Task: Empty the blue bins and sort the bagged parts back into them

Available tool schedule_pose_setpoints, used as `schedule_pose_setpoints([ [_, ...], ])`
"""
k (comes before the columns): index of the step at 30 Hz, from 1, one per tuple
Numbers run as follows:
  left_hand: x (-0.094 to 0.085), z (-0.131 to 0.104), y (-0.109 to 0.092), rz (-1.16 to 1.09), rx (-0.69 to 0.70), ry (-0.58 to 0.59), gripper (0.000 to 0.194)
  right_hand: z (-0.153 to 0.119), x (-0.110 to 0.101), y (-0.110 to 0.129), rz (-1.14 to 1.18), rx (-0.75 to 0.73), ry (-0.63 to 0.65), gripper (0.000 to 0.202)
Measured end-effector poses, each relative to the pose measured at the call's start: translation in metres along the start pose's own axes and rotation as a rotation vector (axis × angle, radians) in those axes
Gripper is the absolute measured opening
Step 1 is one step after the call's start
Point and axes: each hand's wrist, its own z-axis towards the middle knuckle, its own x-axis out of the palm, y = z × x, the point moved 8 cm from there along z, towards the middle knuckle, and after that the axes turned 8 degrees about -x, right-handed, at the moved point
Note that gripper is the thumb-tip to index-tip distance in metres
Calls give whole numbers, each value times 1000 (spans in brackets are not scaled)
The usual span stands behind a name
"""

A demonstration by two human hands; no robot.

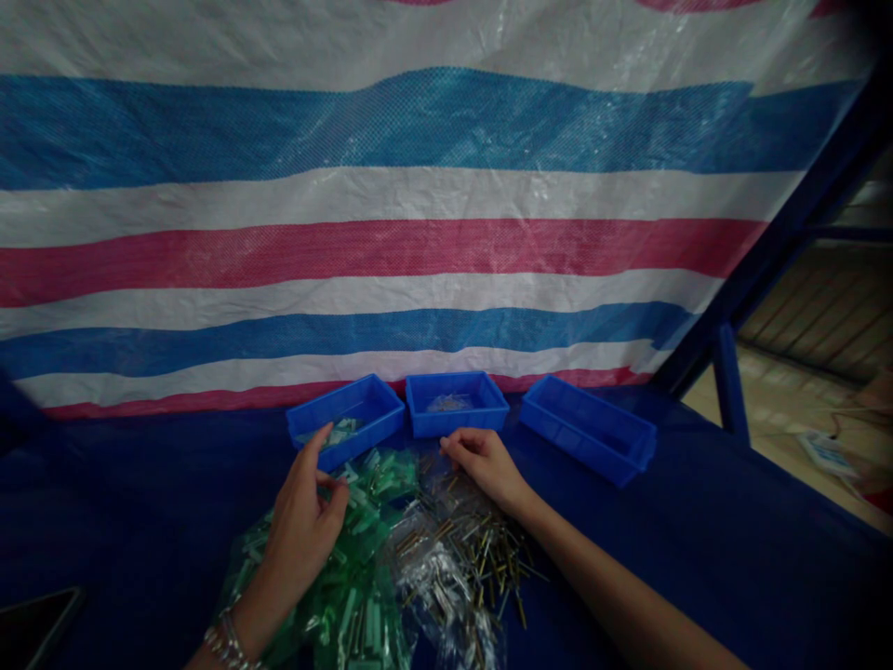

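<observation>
My left hand (311, 507), with a bracelet at the wrist, hovers over a heap of green plastic bags (355, 558) that hold pale strips. Its thumb and forefinger are apart, and nothing shows between them. Above the far end of some clear plastic bags (439, 558), my right hand (485, 465) has its thumb and fingertips pinched together. Whatever is in that pinch is too small to make out. Thin brass-coloured and silvery pins (499, 558) lie loose beside the clear bags, below my right forearm.
Three blue trays stand along the back: the left tray (380, 430) holds pale green pieces, the middle tray (460, 427) small clear pieces, and the right tray (586, 437) stands angled. A dark flat device (34, 633) lies front left. Striped sheeting (419, 251) hangs behind the blue table (160, 484).
</observation>
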Motion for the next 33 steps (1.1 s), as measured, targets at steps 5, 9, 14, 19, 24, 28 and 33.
schedule_pose_setpoints([
  [5, 1, 0, -2, -20, 14, 7, 54, 0, 0, -3, -27, -1, 5, 28],
  [9, 0, 0, -4, -36, 15, 2, 51, 0, 0, -1, -43, -14, 6, 27],
  [14, 0, -1, -8, 0, 72, 0, 40, 1, 0, 0, -51, -19, 13, 27],
  [19, 2, -2, -8, 35, 124, 9, 38, 0, 0, -1, -67, -16, 9, 26],
  [24, 3, -4, -14, 77, 155, 23, 33, 0, 0, -1, -80, -21, 4, 26],
  [28, 10, -9, -26, 76, 237, 129, 27, 0, 0, -1, -85, -16, 5, 28],
  [33, 29, -21, -34, 139, 366, 374, 21, 0, 1, -3, -87, -14, 9, 27],
])
